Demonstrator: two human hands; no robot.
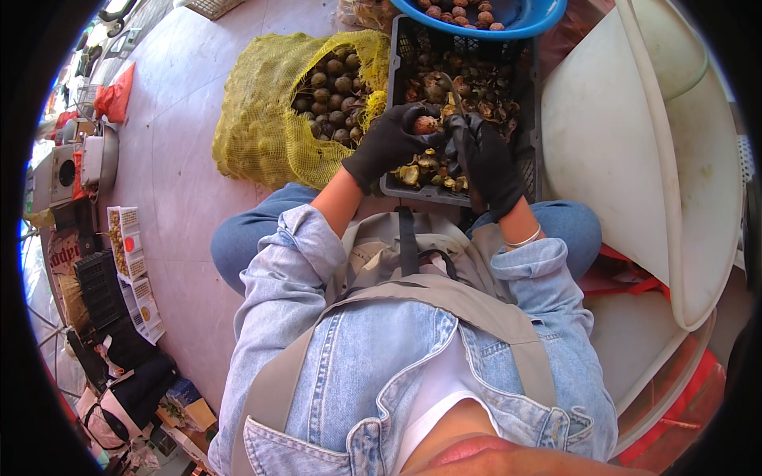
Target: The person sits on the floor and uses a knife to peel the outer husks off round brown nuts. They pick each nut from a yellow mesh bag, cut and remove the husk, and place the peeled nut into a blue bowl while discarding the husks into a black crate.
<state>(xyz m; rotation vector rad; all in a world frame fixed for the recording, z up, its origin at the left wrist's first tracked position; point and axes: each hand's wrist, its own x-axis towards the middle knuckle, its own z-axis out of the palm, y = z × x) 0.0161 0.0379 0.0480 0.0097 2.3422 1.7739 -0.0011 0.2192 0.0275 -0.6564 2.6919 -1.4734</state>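
Observation:
My left hand [393,140], in a black glove, grips a walnut [425,125] whose brown, wrinkled shell shows between thumb and fingers. My right hand [488,163], also gloved, is closed around a knife; its narrow blade [455,98] points away from me, just right of the walnut. Both hands are over a dark plastic crate [391,71] that holds broken walnut husks [409,174]. Left of the crate lies a yellow mesh sack [256,113], its mouth showing dark, round walnuts in their husks [336,89]. A blue basin [476,31] of shelled-looking brown walnuts [461,12] overlaps the crate's far end.
Large whitish plastic tubs [607,160] lean close on the right. Pale floor [172,149] stretches to the left, where white baskets [132,250], a black crate [101,288] and a red bag [115,98] stand. My bent knees [250,238] flank the crate's near end.

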